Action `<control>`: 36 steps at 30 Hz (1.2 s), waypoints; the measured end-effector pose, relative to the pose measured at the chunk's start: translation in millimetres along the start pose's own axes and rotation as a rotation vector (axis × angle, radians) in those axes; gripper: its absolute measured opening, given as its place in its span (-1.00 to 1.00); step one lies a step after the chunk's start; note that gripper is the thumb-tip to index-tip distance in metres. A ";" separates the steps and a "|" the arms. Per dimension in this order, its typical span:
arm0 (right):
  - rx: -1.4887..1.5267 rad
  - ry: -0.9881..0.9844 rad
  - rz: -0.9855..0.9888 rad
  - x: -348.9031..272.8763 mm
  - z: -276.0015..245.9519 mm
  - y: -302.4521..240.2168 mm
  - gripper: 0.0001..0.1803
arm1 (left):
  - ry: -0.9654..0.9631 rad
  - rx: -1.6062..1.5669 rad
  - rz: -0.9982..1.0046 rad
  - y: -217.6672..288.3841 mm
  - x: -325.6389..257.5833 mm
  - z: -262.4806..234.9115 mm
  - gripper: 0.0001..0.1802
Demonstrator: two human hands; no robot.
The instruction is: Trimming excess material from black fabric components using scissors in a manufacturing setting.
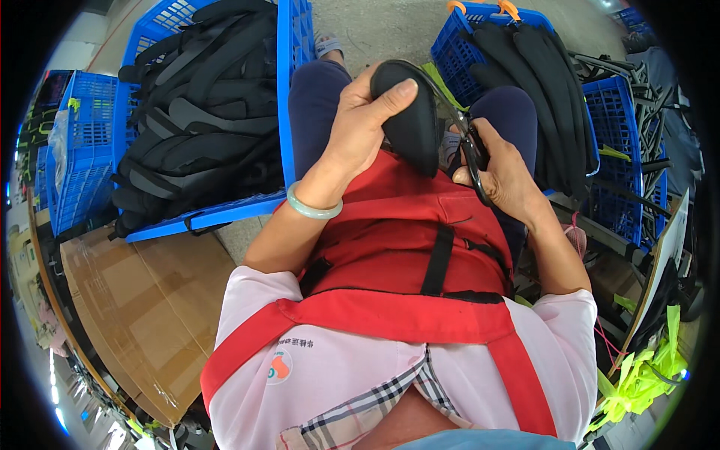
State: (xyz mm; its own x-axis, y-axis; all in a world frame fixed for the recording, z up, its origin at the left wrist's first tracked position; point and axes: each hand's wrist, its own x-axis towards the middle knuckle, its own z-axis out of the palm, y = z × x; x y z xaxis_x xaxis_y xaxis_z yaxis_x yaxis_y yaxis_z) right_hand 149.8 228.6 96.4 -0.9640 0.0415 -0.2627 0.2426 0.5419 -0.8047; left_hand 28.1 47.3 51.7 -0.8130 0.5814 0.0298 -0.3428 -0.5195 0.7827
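My left hand grips a black padded strap in front of my lap, thumb laid across its face and fingers behind it. The strap's tapered end points down over the red apron. In my right hand is a pair of scissors with black handles, its blades reaching up beside the strap's right edge. A thin yellow-green strip shows just past the blades. Whether the blades touch the strap I cannot tell.
To the left stands a blue plastic crate heaped with black and grey padded straps. Another blue crate at the far right holds long black straps. A cardboard box sits lower left; yellow-green ribbons hang lower right.
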 end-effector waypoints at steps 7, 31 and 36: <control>-0.121 0.005 0.034 0.8 -6.4 0.5 -0.31 | -0.050 0.061 -0.005 -6.3 0.9 -1.5 -0.77; -0.311 -0.124 0.169 -27.6 -51.5 -9.2 -0.35 | -0.232 0.362 -0.072 -21.8 -2.2 10.6 -0.73; -0.314 -0.161 0.200 -33.7 -61.2 -8.2 -0.34 | -0.311 0.442 -0.064 -30.5 -3.5 11.7 -0.66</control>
State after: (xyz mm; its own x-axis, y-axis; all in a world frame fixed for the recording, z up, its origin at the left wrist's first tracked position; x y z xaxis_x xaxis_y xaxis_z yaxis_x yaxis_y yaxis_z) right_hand 173.6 274.2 144.4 -0.8656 0.0534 -0.4979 0.3546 0.7674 -0.5341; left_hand 46.8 68.4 35.0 -0.5966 0.7958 0.1038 -0.1017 -0.2033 0.9738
